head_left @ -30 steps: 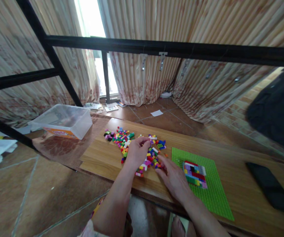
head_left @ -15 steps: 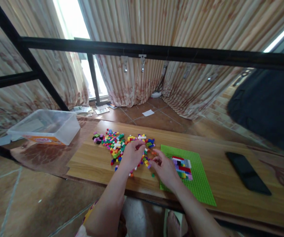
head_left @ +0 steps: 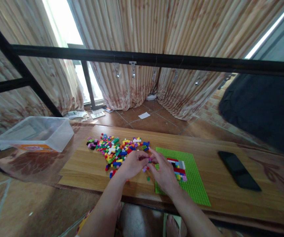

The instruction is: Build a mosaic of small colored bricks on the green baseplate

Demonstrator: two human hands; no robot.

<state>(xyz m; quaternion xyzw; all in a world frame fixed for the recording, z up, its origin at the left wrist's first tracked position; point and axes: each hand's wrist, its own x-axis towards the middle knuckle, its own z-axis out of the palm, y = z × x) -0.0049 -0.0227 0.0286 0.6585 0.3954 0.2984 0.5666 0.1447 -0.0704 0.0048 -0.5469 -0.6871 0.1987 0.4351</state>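
My left hand (head_left: 135, 163) is closed in a pinch above the right side of a loose pile of small coloured building bricks (head_left: 114, 149). Its fingertips meet those of my right hand (head_left: 165, 171), which is curled in from the right. Between them shows a small pinkish building brick (head_left: 150, 160), partly covered by the fingers. Under my right wrist and beyond it lies a green baseplate (head_left: 196, 184). A flat cluster of joined bricks (head_left: 180, 171) in red, white, black and other colours sits on it, its left part hidden by my right hand.
A black phone (head_left: 239, 170) lies on the wooden table (head_left: 82, 168) at the right. At the far left stands a clear plastic bin (head_left: 58, 133) with an orange label. A black metal rail (head_left: 142, 57) crosses in front of the curtains. One green brick (head_left: 148, 178) lies near the front edge.
My hands, apart before, have come together at the fingertips, with a small brick now showing between them. The whole view has shifted a little.
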